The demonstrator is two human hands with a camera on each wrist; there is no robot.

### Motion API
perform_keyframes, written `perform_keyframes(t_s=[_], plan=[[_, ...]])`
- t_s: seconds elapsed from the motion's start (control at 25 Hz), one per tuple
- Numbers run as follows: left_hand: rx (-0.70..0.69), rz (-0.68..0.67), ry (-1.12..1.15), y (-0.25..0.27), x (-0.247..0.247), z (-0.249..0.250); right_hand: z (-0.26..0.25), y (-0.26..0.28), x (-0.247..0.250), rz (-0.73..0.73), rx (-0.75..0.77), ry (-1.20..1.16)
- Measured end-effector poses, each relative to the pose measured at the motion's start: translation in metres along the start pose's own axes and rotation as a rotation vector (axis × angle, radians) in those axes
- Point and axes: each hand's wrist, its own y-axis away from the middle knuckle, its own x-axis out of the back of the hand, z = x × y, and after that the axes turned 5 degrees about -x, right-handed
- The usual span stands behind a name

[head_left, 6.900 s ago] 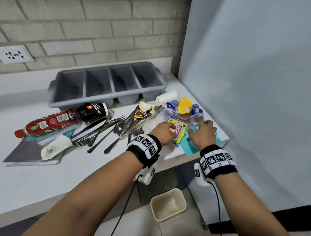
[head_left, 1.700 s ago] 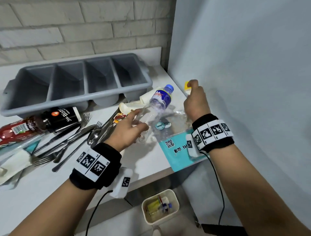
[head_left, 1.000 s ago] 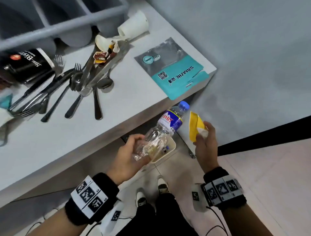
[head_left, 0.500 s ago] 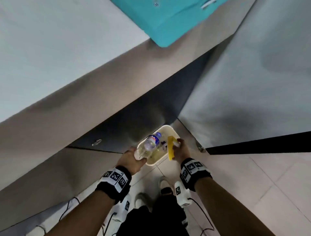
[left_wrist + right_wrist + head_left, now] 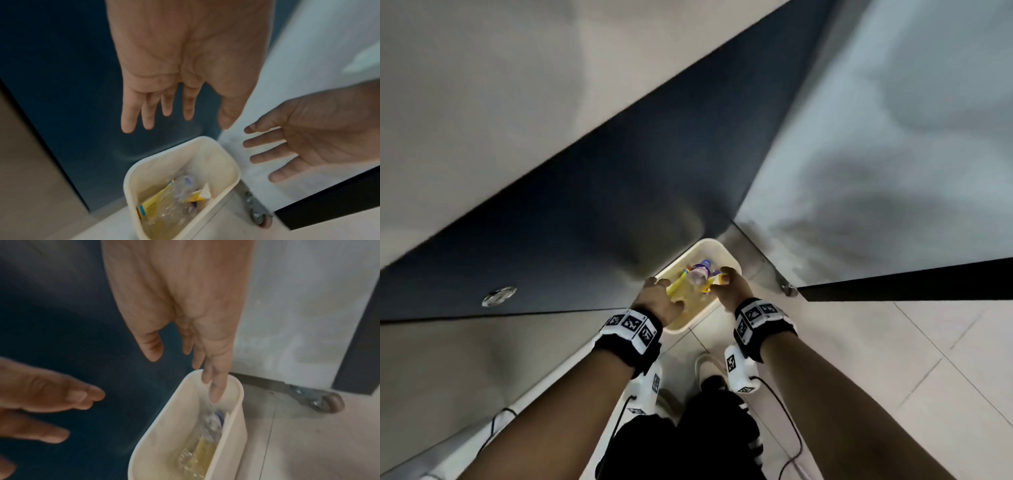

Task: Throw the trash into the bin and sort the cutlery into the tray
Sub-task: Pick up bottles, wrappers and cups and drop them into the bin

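The cream bin point(image 5: 709, 242) stands on the floor under the counter. Inside it lie a clear plastic bottle point(image 5: 698, 275) with a blue label, a yellow wrapper point(image 5: 197, 195) and a yellow snack packet point(image 5: 154, 201). My left hand point(image 5: 659, 296) hangs over the bin's left side, fingers straight and spread, holding nothing point(image 5: 180, 84). My right hand point(image 5: 732, 287) is over the right side, also spread and empty point(image 5: 185, 321), its fingertips just above the bin's rim point(image 5: 236, 382). The counter top, cutlery and tray are out of view.
A dark blue panel point(image 5: 619, 205) stands behind the bin, and a grey partition point(image 5: 876, 171) to its right. A caster wheel point(image 5: 331, 402) sits on the tiled floor right of the bin. My shoes point(image 5: 705, 366) and wrist cables are below the hands.
Half a second ago my left hand held the bottle and my right pinched the yellow wrapper above the bin. Both hands have let go, and the items now lie in the bin.
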Motion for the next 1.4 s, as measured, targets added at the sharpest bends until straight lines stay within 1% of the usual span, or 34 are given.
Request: perform_keyframes(t_s=[0.08, 0.24, 0.36, 0.52, 0.64, 0.72, 0.8, 0.92, 1.0, 1.08, 1.16, 1.28, 1.4], plan=[[-0.027, 0.007, 0.005, 0.032, 0.02, 0.013, -0.017, 0.039, 0.018, 0.056, 0.053, 0.0], [-0.109, 0.003, 0.043, 0.108, 0.068, 0.045, -0.06, 0.128, 0.054, 0.038, 0.14, 0.061], [-0.181, 0.012, 0.072, 0.181, 0.113, 0.068, -0.088, 0.193, 0.083, 0.058, 0.249, 0.029], [-0.292, 0.117, 0.208, 0.28, 0.179, 0.086, -0.13, 0.289, 0.117, 0.147, 0.502, 0.024], [-0.368, 0.164, 0.229, 0.341, 0.229, 0.102, -0.173, 0.356, 0.135, 0.153, 0.688, 0.031], [-0.42, 0.235, 0.224, 0.374, 0.262, 0.109, -0.205, 0.393, 0.147, 0.18, 0.771, 0.023], [-0.436, 0.323, 0.241, 0.398, 0.291, 0.111, -0.232, 0.418, 0.156, 0.22, 0.825, 0.001], [-0.459, 0.446, 0.321, 0.414, 0.326, 0.108, -0.259, 0.438, 0.163, 0.261, 0.871, -0.005], [-0.461, 0.498, 0.36, 0.417, 0.345, 0.108, -0.274, 0.437, 0.166, 0.285, 0.874, 0.022], [-0.46, 0.54, 0.352, 0.414, 0.365, 0.113, -0.295, 0.428, 0.172, 0.284, 0.864, 0.071], [-0.444, 0.593, 0.333, 0.402, 0.385, 0.12, -0.321, 0.415, 0.181, 0.277, 0.83, 0.202], [-0.395, 0.674, 0.287, 0.368, 0.42, 0.134, -0.361, 0.395, 0.2, 0.302, 0.769, 0.427], [-0.319, 0.712, 0.173, 0.329, 0.453, 0.154, -0.389, 0.366, 0.214, 0.336, 0.676, 0.533]])
